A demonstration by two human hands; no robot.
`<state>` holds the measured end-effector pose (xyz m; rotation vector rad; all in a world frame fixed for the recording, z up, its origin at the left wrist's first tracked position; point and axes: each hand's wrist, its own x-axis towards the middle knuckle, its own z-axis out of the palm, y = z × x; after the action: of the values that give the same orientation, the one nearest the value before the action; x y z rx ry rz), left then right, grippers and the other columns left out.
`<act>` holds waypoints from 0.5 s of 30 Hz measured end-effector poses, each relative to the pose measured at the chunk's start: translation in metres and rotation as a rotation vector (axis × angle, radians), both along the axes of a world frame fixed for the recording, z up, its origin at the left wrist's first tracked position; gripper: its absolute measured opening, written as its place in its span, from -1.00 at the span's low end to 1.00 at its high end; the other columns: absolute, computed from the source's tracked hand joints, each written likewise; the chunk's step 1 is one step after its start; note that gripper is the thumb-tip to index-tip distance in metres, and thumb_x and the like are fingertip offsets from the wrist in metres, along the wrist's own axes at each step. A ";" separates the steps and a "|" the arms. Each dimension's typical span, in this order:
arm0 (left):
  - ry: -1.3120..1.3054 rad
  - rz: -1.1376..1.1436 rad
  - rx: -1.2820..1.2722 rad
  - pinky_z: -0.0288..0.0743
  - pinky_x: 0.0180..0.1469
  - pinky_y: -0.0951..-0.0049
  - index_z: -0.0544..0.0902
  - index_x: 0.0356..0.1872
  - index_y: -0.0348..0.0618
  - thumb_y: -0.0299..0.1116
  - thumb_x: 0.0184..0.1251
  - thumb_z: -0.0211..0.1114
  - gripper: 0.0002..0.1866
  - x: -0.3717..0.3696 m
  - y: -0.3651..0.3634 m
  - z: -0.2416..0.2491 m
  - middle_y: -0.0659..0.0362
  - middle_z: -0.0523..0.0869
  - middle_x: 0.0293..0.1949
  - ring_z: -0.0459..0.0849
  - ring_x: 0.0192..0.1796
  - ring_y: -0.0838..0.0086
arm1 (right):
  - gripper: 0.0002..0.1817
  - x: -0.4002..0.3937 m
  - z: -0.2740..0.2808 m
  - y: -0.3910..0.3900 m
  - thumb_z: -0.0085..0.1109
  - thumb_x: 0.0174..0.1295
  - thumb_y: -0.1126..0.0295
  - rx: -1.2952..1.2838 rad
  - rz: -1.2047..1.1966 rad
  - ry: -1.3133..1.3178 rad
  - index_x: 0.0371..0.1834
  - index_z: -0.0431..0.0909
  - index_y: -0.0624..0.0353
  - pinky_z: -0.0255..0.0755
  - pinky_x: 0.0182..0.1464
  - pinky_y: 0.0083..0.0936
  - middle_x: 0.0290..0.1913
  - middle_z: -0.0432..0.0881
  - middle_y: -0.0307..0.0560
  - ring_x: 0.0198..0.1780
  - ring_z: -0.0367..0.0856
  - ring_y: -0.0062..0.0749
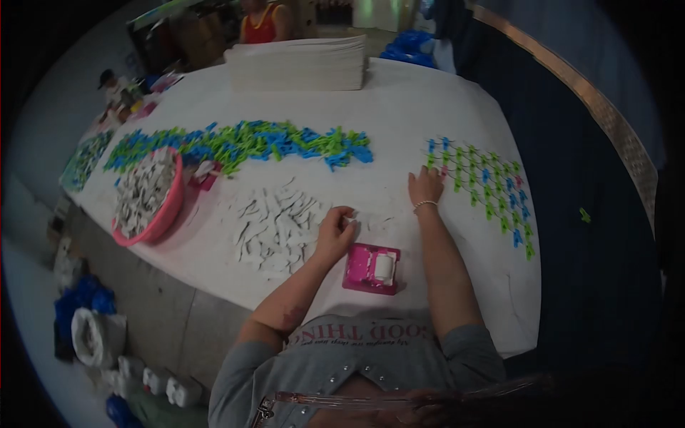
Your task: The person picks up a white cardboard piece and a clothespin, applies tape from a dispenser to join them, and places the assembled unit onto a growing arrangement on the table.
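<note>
My left hand (335, 232) is curled over the white table, thumb and fingertips drawn together; I cannot tell what is in the pinch. Beside it spreads a loose pile of thin white strips with dark edges (278, 232). My right hand (427, 188), a pale bracelet at its wrist, reaches forward with thumb and fingers apart. Its fingertips are close to the left edge of an arrangement of green and blue clips (479, 175) laid in slanting rows with thin dark lines between them. Between my forearms sits a pink holder (362, 269) with a white block or roll (384, 269) in it.
A long heap of green and blue clips (264, 141) crosses the table. At left, a tilted pink basin (168, 210) holds many white pieces. A stack of white sheets (298, 65) stands at the back; a person in red (264, 27) is behind it. Dark cloth borders the right side.
</note>
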<state>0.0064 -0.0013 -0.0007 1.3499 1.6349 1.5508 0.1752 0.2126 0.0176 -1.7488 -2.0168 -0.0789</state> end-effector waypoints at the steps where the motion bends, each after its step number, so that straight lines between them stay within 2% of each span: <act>1: 0.021 0.009 0.045 0.37 -0.25 0.60 0.51 -0.06 -0.22 -0.55 0.22 0.18 -0.75 0.001 -0.003 0.004 0.26 0.53 -0.29 0.43 -0.33 0.63 | -0.60 0.003 -0.002 -0.007 0.20 0.19 0.12 0.009 0.053 -0.035 -0.05 0.58 0.19 0.47 0.01 -0.20 -0.05 0.54 0.08 0.01 0.55 -0.05; 4: 0.198 0.014 0.223 0.40 -0.26 0.56 0.53 -0.06 -0.21 -0.55 0.21 0.19 -0.75 0.005 -0.009 0.014 0.20 0.55 -0.29 0.48 -0.35 0.55 | -0.62 0.020 -0.014 -0.026 0.11 0.26 0.22 0.005 0.297 -0.102 0.05 0.54 0.23 0.38 0.18 -0.17 0.15 0.48 0.16 0.16 0.44 0.03; 6: 0.177 0.008 0.269 0.42 -0.27 0.54 0.55 -0.07 -0.20 -0.53 0.23 0.20 -0.77 0.009 -0.012 0.017 0.16 0.56 -0.29 0.49 -0.36 0.49 | -0.62 0.036 -0.035 -0.033 0.04 0.30 0.31 0.041 0.474 -0.117 0.12 0.49 0.28 0.27 0.30 -0.16 0.26 0.40 0.21 0.24 0.37 0.14; 8: 0.234 -0.027 0.266 0.48 -0.29 0.42 0.56 -0.09 -0.18 -0.51 0.21 0.22 -0.77 0.014 -0.019 0.033 0.09 0.60 -0.26 0.58 -0.33 0.35 | -0.61 0.053 -0.039 -0.054 0.02 0.31 0.33 -0.001 0.550 -0.098 0.15 0.46 0.29 0.21 0.35 -0.17 0.27 0.39 0.22 0.29 0.32 0.15; 9: 0.182 -0.030 0.192 0.49 -0.28 0.39 0.57 -0.10 -0.15 -0.46 0.25 0.20 -0.80 0.013 -0.021 0.040 0.08 0.63 -0.26 0.62 -0.31 0.26 | -0.60 0.063 -0.041 -0.066 -0.01 0.33 0.35 -0.045 0.600 -0.077 0.18 0.44 0.30 0.15 0.39 -0.18 0.29 0.38 0.24 0.34 0.28 0.16; 10: 0.182 -0.019 0.189 0.49 -0.28 0.39 0.57 -0.10 -0.15 -0.46 0.25 0.20 -0.80 0.007 -0.024 0.046 0.08 0.63 -0.26 0.62 -0.31 0.26 | -0.60 0.072 -0.040 -0.082 -0.01 0.33 0.35 -0.047 0.611 -0.078 0.18 0.44 0.30 0.15 0.39 -0.18 0.29 0.38 0.24 0.34 0.28 0.16; 12: 0.320 0.033 0.136 0.46 -0.33 0.47 0.60 -0.13 -0.16 -0.43 0.31 0.20 -0.85 -0.015 -0.025 0.059 0.13 0.64 -0.36 0.57 -0.41 0.45 | -0.61 0.092 -0.030 -0.113 0.00 0.33 0.38 -0.115 0.686 0.029 0.17 0.44 0.31 0.14 0.41 -0.20 0.29 0.39 0.25 0.37 0.27 0.09; 14: 0.344 0.121 0.008 0.51 -0.22 0.24 0.62 -0.22 -0.10 -0.35 0.25 0.19 -0.86 -0.047 -0.027 0.067 0.10 0.67 -0.27 0.65 -0.24 0.16 | -0.63 0.109 -0.021 -0.140 0.02 0.31 0.38 -0.140 0.698 0.051 0.14 0.47 0.33 0.15 0.40 -0.22 0.27 0.40 0.25 0.36 0.29 0.06; 15: 0.477 0.189 -0.006 0.52 -0.21 0.22 0.63 -0.24 -0.10 -0.35 0.23 0.20 -0.86 -0.069 -0.026 0.064 0.10 0.66 -0.28 0.65 -0.21 0.16 | -0.64 0.113 -0.018 -0.148 0.04 0.30 0.38 -0.162 0.703 0.077 0.11 0.49 0.34 0.16 0.40 -0.23 0.26 0.42 0.25 0.35 0.32 0.04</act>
<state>-0.0626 -0.0277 0.0629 1.6977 2.0992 1.3896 0.2880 0.0647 -0.0006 -1.0101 -2.5062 0.3770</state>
